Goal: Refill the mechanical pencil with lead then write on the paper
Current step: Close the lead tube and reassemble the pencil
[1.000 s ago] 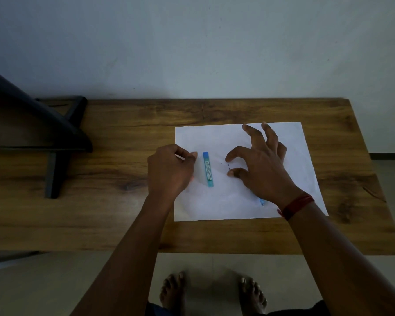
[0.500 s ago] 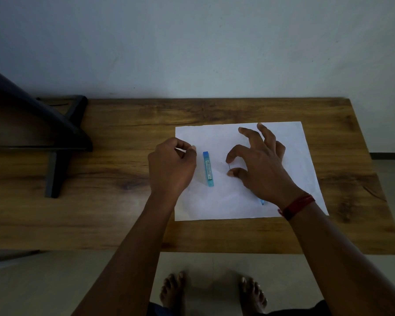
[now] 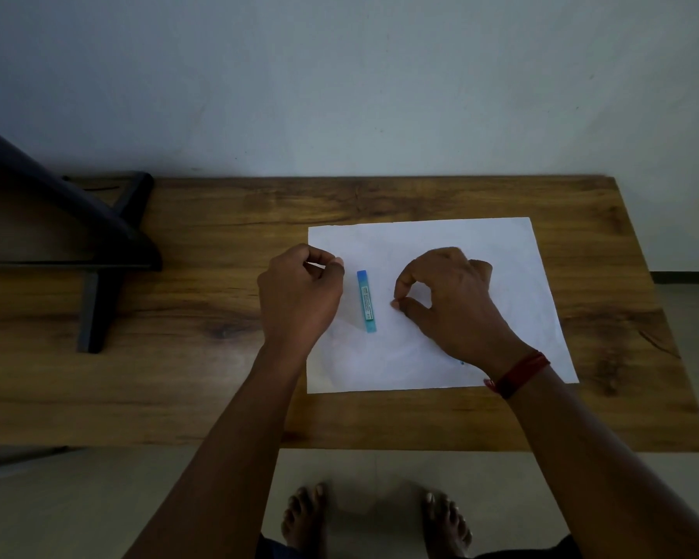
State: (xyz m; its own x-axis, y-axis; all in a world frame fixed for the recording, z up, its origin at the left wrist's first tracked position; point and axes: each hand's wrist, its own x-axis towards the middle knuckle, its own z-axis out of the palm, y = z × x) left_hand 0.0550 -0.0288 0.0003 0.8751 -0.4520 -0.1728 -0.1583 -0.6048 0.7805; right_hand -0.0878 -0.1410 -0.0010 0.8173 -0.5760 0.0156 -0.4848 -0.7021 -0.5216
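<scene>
1. The blue lead case (image 3: 366,301) lies lengthwise on the white paper (image 3: 501,252). Its contents cannot be made out.
2. Just right of the case, the right hand (image 3: 450,300) rests on the sheet. Thumb and forefinger nearly meet in a narrow pinch, and anything between them is too fine to see.
3. Just left of the case, the left hand (image 3: 299,300) is curled, its fingertips pinching a small white piece (image 3: 319,265).
4. The wooden table (image 3: 218,397) lies under the paper.
</scene>
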